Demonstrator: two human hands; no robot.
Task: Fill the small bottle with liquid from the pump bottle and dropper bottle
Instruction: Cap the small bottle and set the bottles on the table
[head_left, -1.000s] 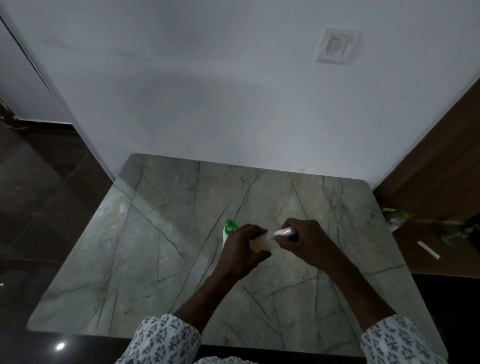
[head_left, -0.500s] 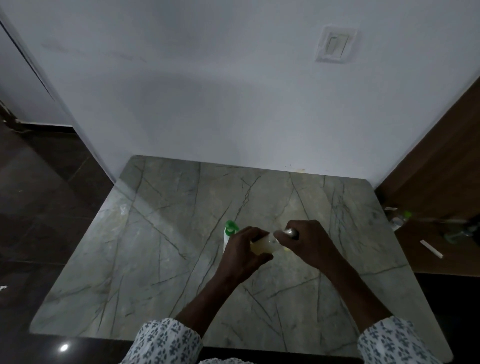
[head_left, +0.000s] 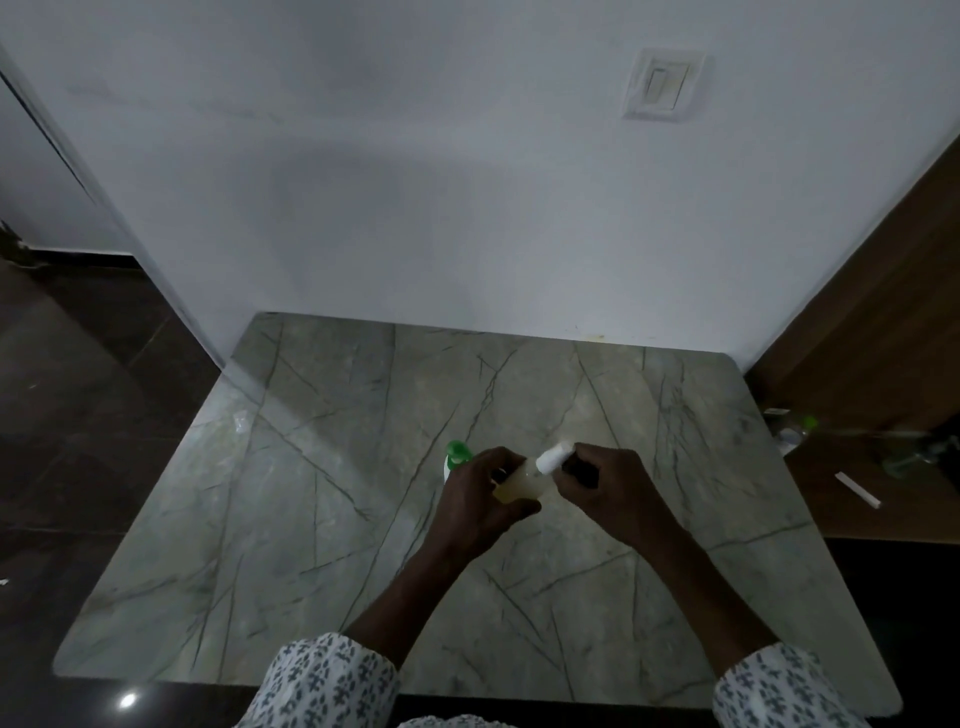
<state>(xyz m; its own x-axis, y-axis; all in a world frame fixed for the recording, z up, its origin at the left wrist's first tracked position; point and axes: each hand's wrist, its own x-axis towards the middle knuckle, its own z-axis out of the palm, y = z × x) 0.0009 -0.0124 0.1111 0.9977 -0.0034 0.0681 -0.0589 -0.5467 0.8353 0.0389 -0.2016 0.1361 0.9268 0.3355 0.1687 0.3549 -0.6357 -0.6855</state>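
— Where's the small bottle?
— In the left hand, fingers curled round it, above the middle of the worktop. There's pale yellowish liquid inside.
— And the right hand?
— It pinches a white piece at the bottle's mouth. Cap or dropper, I cannot tell.
— The pump bottle?
— Green-topped, just behind the left hand.

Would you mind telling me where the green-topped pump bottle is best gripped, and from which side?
The pump bottle stands upright, and the left hand, holding the small bottle, blocks its right side. So probably grip its white body under the green head, coming from the left.
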